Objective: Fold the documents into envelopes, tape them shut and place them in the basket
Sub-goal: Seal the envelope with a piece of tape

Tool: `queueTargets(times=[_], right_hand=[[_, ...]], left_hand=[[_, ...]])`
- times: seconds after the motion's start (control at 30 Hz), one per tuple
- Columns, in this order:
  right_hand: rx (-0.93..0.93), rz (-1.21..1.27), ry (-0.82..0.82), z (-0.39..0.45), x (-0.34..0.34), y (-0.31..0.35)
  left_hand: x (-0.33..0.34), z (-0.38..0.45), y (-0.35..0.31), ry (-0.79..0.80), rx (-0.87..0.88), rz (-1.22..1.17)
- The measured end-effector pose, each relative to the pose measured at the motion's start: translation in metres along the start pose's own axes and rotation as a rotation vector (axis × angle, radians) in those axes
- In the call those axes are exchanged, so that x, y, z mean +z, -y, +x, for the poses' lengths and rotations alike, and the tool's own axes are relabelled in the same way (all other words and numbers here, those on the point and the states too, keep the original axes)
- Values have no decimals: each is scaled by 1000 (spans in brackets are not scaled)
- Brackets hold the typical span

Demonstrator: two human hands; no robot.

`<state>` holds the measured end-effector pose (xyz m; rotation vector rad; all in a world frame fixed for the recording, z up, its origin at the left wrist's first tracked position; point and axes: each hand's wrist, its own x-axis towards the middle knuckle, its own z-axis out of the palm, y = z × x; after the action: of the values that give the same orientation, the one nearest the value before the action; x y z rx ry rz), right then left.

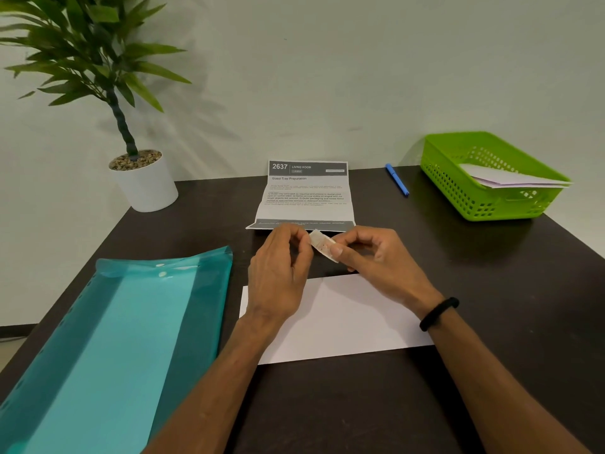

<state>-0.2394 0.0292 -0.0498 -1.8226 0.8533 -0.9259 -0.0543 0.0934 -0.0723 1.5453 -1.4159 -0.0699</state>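
Tape strip (322,245), translucent and crinkled, pinched between left hand (278,276) and right hand (376,257) fingers.

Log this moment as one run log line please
step: taping | both hands: left hand and right hand pinch tape piece above folded white paper | green basket: holds folded paper already

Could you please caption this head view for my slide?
Both hands pinch a translucent tape strip above a white folded sheet.

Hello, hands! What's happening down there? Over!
Both hands, left and right, pinching a tape strip. Folded paper underneath, untaped. Basket path clear.
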Motion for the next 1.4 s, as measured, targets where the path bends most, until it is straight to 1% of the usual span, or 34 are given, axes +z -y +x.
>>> queueTargets(times=[0.1,0.3,0.43,0.53,0.6,0.67,0.73,0.8,0.87,0.93,0.97,1.03,1.07,1.1,1.2,1.4], right_hand=[[4,-2,-22,-1,0,-1],[-9,-4,-36,0,0,-6],[-12,5,-49,0,-1,-7],[-1,-6,-105,1,-3,-6],[13,-70,-179,2,-3,-7],[17,-264,-262,3,-3,-12],[15,-473,-273,3,-2,-18],[5,-569,-245,2,-2,-21],[-39,-588,-270,1,0,-20],[-68,-477,-351,1,1,-13],[-58,-346,-371,1,1,-6],[2,0,-312,-1,0,8],[33,118,-265,-1,0,13],[57,169,-225,-2,-1,15],[108,194,-149,-2,-3,13],[145,162,-119,-2,-7,10]], left_hand=[[0,1,3,-32,-35,-3],[1,1,4,-28,-58,-7],[0,3,4,-30,-95,-60],[-3,4,1,-61,-140,-138],[-3,4,0,-73,-151,-153],[-4,3,-2,-58,-111,-122],[-5,1,-6,-5,-33,-65],[-7,-1,-9,51,62,-14],[-8,-3,-11,86,149,16],[-9,-3,-13,100,205,41],[-9,-3,-13,97,226,52],[-10,-3,-14,81,257,69],[-10,-3,-14,72,270,75],[-10,-2,-14,62,283,77],[-10,-2,-13,43,306,84],[-10,-2,-12,43,311,80]])
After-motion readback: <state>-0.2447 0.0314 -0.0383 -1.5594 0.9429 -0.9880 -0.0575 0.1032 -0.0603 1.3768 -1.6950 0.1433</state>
